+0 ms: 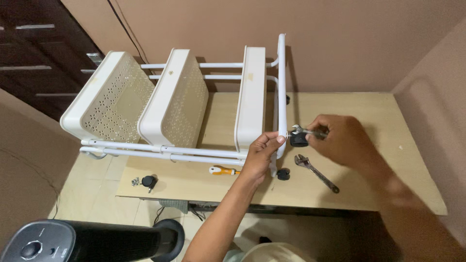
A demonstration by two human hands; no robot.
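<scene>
- Left hand (262, 153) pinches the white tube frame (281, 87) of a three-basket trolley lying on its side, fingers closed around the lower bend of the tube, just beside the caster.
- Right hand (340, 140) is closed around the handle of a small spanner (303, 131), whose head sits at the stem of the black caster wheel (299, 139).
- The step in hand looks like tightening that caster onto the frame's foot: one hand steadies the tube while the other works the spanner.
- The caster lies between the two hands, touching the tube end and right against the left fingertips.
- The next move would seem to call for a short turn of the spanner with the frame held firmly, since the trolley rests loosely on the wooden table (369, 106) and could roll.
- A second caster (283, 174) already sits on the nearer foot of the frame, just below the left hand.
- An adjustable wrench (315, 172) lies on the table near the right wrist; an orange-handled tool (224, 170) lies beside the left forearm.
- A loose caster (149, 182) with small bits of hardware (135, 181) sits well apart at the table's left edge.
</scene>
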